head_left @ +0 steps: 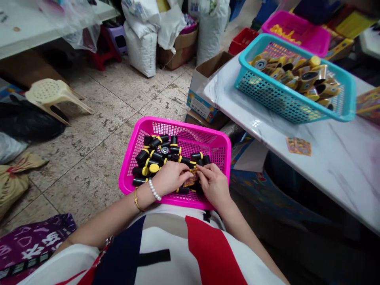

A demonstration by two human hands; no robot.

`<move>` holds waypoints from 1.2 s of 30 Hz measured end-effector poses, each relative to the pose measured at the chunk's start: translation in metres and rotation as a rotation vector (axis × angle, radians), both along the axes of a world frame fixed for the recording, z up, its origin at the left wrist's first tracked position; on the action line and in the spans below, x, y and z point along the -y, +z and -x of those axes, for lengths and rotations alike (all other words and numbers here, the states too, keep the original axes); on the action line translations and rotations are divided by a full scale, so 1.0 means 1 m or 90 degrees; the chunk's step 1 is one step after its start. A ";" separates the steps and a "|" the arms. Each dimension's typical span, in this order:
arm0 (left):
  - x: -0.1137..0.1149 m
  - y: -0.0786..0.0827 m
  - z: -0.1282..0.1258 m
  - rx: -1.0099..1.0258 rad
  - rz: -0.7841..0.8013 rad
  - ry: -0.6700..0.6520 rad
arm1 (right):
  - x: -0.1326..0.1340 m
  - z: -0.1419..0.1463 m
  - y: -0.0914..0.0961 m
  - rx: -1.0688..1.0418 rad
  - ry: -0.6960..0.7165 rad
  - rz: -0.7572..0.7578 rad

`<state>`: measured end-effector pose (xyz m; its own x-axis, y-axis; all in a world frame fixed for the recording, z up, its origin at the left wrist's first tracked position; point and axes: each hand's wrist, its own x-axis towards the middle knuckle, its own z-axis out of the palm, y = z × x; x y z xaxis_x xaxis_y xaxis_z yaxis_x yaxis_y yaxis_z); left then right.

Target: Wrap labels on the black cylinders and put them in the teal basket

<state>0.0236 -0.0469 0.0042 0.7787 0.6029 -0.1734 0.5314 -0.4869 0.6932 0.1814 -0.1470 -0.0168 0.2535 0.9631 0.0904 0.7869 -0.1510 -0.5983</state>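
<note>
Much of what the hands work on is covered. The left hand (170, 176) and right hand (213, 184) meet fingertip to fingertip over a small orange-and-yellow printed wrapper (191, 179), and only a crumpled strip of it shows between them, so it cannot be told whether it encloses anything. The hands also hide the near pieces in the heap, and both forearms are cut off by the striped shirt at 6 o'clock. Each hand is curled nearly closed, thumb and forefingers pressed together on the wrapper, the left pinching its 9 o'clock end and the right its 3 o'clock end. The wrapper sits low inside the bright pink plastic mesh basket (175, 123) on the person's lap, towards that basket's 6 o'clock rim. Black cylinders with yellow caps (154, 156) lie piled from the basket's centre towards 10 o'clock. More than a dozen show, but they overlap too much for an exact count. At 2 o'clock one teal plastic mesh basket (350, 99) stands on the white marbled tabletop (341, 166), filled with gold-wrapped pieces (303, 75) too jumbled to count. A second pink basket (297, 27) lies beyond it at 1 o'clock, and one loose printed card (298, 145) rests on the table.
</note>
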 end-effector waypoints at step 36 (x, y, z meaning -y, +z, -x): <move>0.016 0.029 0.007 0.404 0.254 0.343 | -0.018 0.019 0.022 -0.404 -0.152 -0.089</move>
